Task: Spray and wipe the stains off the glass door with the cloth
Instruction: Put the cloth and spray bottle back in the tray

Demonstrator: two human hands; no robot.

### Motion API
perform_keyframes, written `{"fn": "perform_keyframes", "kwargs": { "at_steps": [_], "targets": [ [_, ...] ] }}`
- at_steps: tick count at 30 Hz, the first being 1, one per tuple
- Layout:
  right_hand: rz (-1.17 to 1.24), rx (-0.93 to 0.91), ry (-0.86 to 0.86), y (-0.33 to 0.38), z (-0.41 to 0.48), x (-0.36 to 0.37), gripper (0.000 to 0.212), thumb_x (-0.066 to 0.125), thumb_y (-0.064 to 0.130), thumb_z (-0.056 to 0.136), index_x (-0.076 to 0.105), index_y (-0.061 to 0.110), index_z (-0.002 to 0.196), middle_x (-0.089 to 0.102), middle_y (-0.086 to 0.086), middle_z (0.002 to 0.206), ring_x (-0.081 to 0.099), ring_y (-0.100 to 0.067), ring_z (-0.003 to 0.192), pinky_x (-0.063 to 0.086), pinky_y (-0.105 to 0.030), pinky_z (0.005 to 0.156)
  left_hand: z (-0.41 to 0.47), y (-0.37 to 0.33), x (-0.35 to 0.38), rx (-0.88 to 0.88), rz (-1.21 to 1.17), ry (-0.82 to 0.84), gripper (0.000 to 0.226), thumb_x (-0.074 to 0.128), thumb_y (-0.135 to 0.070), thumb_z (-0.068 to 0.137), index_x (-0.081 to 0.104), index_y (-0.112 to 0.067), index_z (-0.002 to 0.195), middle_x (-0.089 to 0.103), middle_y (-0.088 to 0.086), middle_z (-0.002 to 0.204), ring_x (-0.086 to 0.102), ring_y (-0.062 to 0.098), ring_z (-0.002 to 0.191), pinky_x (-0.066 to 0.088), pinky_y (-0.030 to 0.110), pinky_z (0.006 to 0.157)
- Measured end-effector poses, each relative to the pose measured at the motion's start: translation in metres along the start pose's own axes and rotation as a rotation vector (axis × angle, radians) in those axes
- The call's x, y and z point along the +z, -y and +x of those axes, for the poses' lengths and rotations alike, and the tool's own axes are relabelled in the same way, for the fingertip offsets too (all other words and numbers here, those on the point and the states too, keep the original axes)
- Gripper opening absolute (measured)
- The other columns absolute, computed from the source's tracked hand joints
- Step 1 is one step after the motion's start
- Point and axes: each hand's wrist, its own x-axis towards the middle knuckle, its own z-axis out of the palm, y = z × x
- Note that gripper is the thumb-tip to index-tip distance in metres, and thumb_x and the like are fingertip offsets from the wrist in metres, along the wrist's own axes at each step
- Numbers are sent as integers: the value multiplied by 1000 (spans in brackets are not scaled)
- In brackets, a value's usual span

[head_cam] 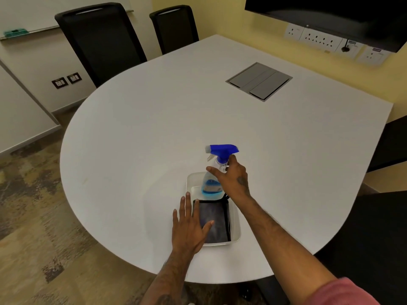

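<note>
White bench [136, 133], rounded at near end, carrying clear plastic tray [236, 230] close to front edge. Inside tray: spray bottle [211, 183] with blue trigger head, upright at far end; dark cloth [217, 219] lying flat at near end.

Right hand [233, 175]: arm extended forward over tray, palm down, fingers [212, 170] curled around bottle neck just below trigger head, thumb behind neck. Full clamping on neck not confirmable.

Left hand [190, 227]: arm extended from below, palm down, fingers spread apart, lying over left rim of tray with thumb on cloth. Nothing gripped.

Two black chairs [99, 40] behind bench. Grey cable hatch [259, 81] set into bench top.
</note>
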Motion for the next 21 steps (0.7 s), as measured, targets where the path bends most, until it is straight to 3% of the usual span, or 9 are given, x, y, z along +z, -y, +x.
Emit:
{"fn": "perform_keyframes", "kwargs": {
  "at_steps": [16,21],
  "targets": [
    [-51,74,64,-8,-6,24,67,81,44,78,52,12,129,66,-8,124,62,-28,112,49,-43,104,2,0,0,-4,-40,33,94,13,-81,86,-16,-27,157,-22,4,168,-12,26,157,4,49,126],
    [-88,71,137,-6,-6,24,73,83,37,78,46,12,137,62,-8,131,60,-29,118,47,-44,107,0,-2,-11,12,-78,28,111,-19,-89,65,-17,-28,157,-20,4,168,-12,25,157,7,48,128]
  ]
}}
